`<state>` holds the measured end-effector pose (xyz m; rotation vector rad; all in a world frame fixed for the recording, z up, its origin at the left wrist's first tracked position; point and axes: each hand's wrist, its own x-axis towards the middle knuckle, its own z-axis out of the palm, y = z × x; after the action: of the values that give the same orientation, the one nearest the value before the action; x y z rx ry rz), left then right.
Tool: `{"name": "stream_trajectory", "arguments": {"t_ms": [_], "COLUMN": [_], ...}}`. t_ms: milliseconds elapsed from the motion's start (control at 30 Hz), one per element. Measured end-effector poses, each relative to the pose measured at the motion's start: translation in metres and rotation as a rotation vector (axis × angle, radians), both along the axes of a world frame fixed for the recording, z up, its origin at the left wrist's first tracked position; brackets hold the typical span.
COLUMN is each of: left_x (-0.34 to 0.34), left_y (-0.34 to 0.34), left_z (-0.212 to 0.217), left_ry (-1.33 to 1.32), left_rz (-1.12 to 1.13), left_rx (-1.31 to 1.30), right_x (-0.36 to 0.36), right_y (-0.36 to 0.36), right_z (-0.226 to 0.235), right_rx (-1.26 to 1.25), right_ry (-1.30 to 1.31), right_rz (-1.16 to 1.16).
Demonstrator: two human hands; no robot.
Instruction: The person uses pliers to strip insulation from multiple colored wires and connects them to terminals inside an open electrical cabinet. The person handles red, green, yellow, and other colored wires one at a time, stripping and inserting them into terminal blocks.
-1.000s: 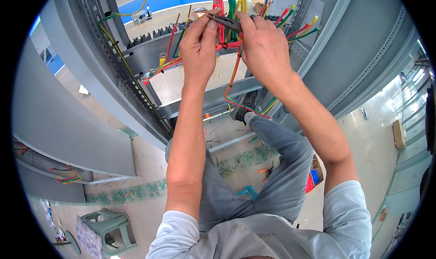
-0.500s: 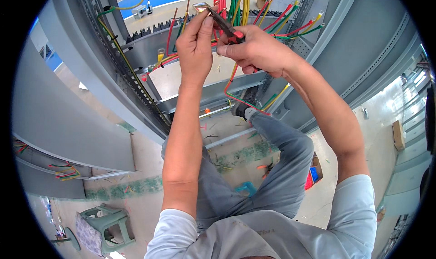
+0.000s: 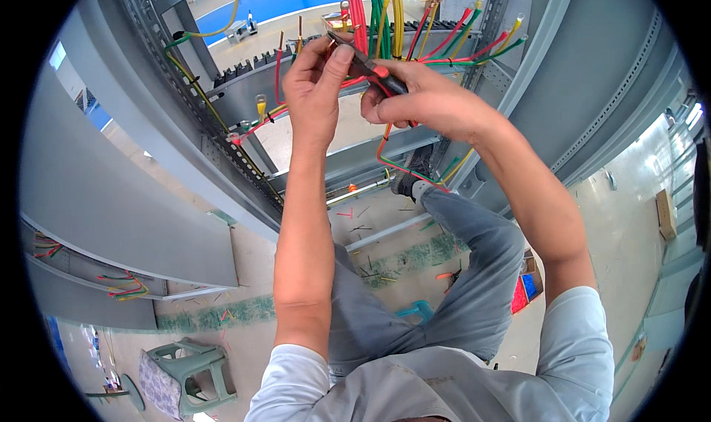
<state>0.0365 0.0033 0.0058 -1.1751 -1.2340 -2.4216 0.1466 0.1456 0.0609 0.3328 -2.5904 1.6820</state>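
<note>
Up in the frame's upper middle, the right hand (image 3: 426, 100), now swung across, clamps the red-handled black pliers (image 3: 368, 63) whose tip has come to the left hand (image 3: 315, 89), pinching a thin red wire (image 3: 280, 61) there.

Both hands (image 3: 370, 89) raised — fingers pinched (arms extended).
</note>
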Motion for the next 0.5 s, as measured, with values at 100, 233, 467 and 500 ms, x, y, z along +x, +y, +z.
{"name": "stream_trajectory", "arguments": {"t_ms": [100, 233, 467, 500], "left_x": [-0.001, -0.002, -0.009, -0.011], "left_y": [0.001, -0.001, -0.004, -0.004], "left_z": [-0.002, -0.005, -0.010, -0.010], "left_ry": [0.024, 0.062, 0.110, 0.115], "left_rz": [-0.001, -0.003, -0.016, -0.015], "left_rx": [-0.023, -0.027, -0.038, -0.039], "right_x": [0.001, 0.002, 0.006, 0.005], "right_y": [-0.002, -0.006, -0.013, -0.012], "right_z": [-0.008, -0.012, -0.008, -0.007], "right_rx": [0.001, 0.314, 0.442, 0.448], "right_ry": [0.058, 0.148, 0.269, 0.277], "right_rz": [-0.074, -0.228, -0.289, -0.286]}}
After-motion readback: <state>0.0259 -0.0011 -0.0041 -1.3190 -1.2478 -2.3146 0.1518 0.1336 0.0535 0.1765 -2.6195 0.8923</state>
